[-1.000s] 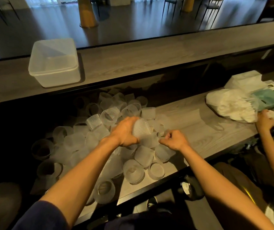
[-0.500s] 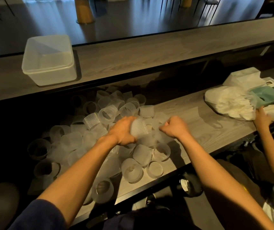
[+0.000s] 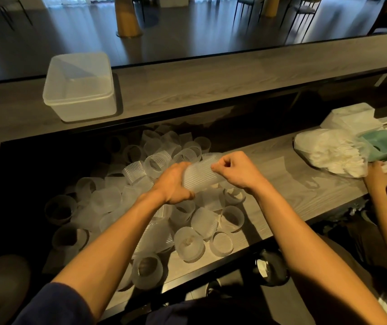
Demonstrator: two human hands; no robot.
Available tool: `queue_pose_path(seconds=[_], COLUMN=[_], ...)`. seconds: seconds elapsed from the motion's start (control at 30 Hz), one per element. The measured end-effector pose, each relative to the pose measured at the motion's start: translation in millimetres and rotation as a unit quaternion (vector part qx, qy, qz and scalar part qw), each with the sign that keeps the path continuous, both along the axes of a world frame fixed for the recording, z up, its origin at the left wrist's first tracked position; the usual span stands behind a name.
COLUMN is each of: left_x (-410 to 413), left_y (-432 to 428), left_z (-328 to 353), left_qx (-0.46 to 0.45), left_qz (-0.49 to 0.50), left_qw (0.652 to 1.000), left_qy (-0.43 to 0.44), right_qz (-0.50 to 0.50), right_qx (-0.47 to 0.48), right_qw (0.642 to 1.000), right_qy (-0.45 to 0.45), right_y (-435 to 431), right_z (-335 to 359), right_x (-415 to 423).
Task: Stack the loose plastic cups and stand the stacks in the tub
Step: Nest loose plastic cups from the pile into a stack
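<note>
A heap of loose ribbed translucent plastic cups [image 3: 140, 207] covers the lower counter in front of me. My left hand [image 3: 173, 184] grips a short stack of ribbed cups [image 3: 199, 178], held on its side above the heap. My right hand [image 3: 237, 171] holds the stack's right end with curled fingers; whether it pinches a separate cup there I cannot tell. The translucent plastic tub [image 3: 79, 90] stands on the raised shelf at the back left, apart from both hands, and appears to hold nothing.
At the right, another person's hand [image 3: 377, 177] works at a bag of white paper liners [image 3: 328, 156], beside a green box [image 3: 385, 144] and a white box [image 3: 352, 116]. A black step separates the raised shelf [image 3: 211, 85] from the lower counter.
My right hand rose from the heap and came to the right end of the cups that my left hand holds. Both hands now sit slightly higher over the heap.
</note>
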State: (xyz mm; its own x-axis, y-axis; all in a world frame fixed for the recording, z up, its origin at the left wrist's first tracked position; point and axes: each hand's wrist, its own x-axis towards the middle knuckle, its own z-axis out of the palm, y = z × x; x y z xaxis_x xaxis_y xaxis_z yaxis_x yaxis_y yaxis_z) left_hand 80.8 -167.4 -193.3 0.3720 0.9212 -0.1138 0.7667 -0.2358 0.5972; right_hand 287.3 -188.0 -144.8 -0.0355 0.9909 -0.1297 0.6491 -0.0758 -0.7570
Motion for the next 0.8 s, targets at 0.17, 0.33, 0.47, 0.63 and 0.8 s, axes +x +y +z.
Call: queue_pose_path(seconds=[0.17,0.33,0.47,0.63,0.8], left_x=[4,0,-9,-15,-14], left_y=[-4,-5,-8,-11,-14], left_z=[4,5,2,0,-1], left_qx=[0.008,0.006,0.001,-0.009,-0.005], left_qz=[0.008,0.008,0.017,0.022,0.022], left_qw=[1.0,1.0,0.999,0.999,0.999], left_qy=[0.003,0.016,0.031,0.043,0.048], right_qz=[0.082,0.127,0.058,-0.102,-0.041], right_qx=[-0.03,-0.036,-0.013,-0.115,-0.25], right_qw=[0.996,0.991,0.997,0.988,0.959], right_qy=[0.0,-0.001,0.04,-0.016,-0.127], right_y=[0,0,-8,-21,-48], right_z=[-1,-7,-23,-64,-92], right_x=[-12,-19,-14,-3,-19])
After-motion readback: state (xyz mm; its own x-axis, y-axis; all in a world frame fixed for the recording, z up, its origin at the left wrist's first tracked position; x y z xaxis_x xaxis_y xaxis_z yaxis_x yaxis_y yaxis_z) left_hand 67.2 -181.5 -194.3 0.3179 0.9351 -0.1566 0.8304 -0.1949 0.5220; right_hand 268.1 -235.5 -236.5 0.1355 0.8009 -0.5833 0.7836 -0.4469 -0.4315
